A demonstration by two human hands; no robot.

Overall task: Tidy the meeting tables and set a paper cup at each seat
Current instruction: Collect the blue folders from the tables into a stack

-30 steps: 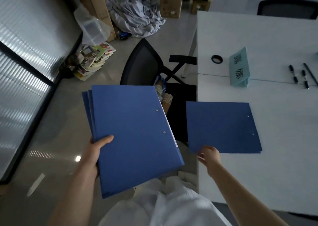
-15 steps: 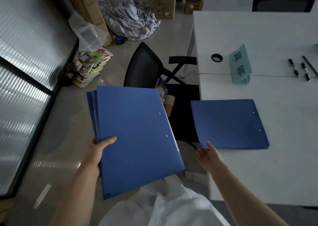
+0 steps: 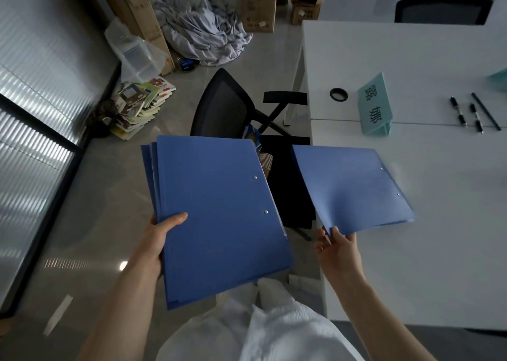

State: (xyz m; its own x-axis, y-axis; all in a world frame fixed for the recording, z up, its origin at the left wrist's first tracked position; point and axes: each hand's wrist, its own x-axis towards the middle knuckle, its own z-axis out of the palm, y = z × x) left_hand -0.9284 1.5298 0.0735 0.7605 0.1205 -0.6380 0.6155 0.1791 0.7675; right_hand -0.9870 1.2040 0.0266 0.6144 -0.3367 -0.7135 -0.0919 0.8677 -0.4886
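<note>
My left hand (image 3: 156, 240) grips a stack of blue folders (image 3: 219, 218) by its left edge, held over the floor. My right hand (image 3: 338, 248) pinches the near corner of a single blue folder (image 3: 354, 187), which is tilted and lifted off the white table (image 3: 439, 237), partly overhanging its left edge. A sleeve of stacked paper cups (image 3: 265, 163) lies on the black office chair (image 3: 233, 113) between the two folders, mostly hidden by the stack.
A teal name card (image 3: 375, 105), a black cable hole (image 3: 338, 94) and pens (image 3: 472, 113) sit on the table farther back. Piled magazines (image 3: 140, 105), a plastic bin (image 3: 131, 50), crumpled cloth (image 3: 203, 31) and cardboard boxes (image 3: 258, 6) clutter the floor. Another chair (image 3: 441, 10) stands behind the table.
My right hand has closed on the single folder's near corner and lifted it off the table, turning and pulling it leftward. The left hand's stack has stayed roughly in place.
</note>
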